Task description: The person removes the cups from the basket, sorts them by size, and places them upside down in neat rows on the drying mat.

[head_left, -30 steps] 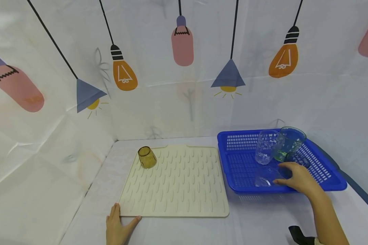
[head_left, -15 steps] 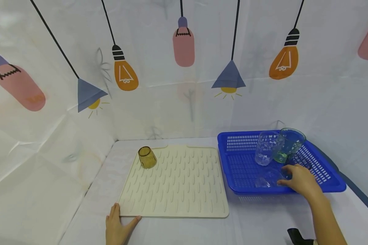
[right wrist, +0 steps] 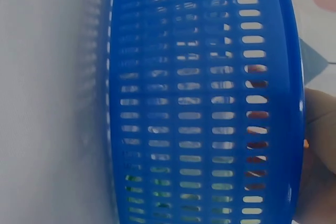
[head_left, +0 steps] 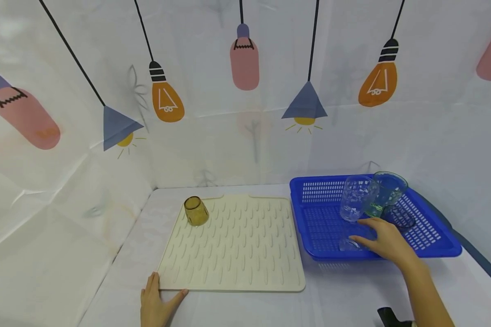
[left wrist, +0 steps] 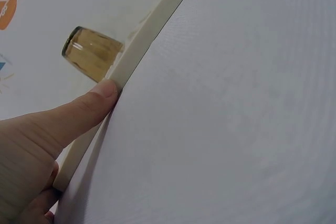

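My left hand rests at the near left corner of a cream drying mat, fingers along its side. In the left wrist view the thumb presses against the mat's edge. An amber glass stands on the mat's far left corner. My right hand reaches into a blue basket, with its curved thumb and fingers about a clear glass lying there. Whether they grip it is unclear. In the right wrist view the basket's wall hides the fingers.
Behind my right hand, a clear patterned tumbler, a greenish glass and a dark bluish glass are in the basket. A white sheet printed with lamps hangs behind the table.
My right hand shifted slightly right, then left over the clear glass, leaving the dark bluish glass more exposed. The clear glass shows no plain shift. My left hand stays at the mat's corner.
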The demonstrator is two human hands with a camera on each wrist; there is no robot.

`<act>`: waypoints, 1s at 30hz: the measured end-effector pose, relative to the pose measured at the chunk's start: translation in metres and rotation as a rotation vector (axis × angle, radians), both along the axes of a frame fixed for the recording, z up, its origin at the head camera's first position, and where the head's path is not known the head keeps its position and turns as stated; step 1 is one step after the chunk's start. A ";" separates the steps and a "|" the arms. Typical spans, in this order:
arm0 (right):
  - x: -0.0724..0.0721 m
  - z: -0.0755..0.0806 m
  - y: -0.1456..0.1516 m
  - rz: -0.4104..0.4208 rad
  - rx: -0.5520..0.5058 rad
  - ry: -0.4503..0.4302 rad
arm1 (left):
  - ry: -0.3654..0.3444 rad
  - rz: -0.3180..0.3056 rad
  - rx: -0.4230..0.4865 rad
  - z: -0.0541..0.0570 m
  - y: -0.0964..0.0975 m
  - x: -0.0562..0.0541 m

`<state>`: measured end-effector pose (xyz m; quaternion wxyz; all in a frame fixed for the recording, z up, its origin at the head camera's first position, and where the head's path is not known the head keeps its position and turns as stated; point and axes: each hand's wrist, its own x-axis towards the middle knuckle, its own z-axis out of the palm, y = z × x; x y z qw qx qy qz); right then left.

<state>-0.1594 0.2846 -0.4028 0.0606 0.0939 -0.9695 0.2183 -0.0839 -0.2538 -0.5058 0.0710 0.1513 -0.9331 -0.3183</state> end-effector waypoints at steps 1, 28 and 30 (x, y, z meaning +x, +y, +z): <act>-0.001 -0.001 -0.001 0.006 0.001 0.000 | -0.002 0.000 0.001 0.000 0.000 0.000; -0.018 0.007 -0.017 0.032 0.101 -0.227 | 0.002 -0.007 0.002 -0.001 -0.002 0.001; -0.019 0.006 -0.016 0.036 0.083 -0.261 | -0.001 -0.005 0.003 -0.001 -0.002 0.001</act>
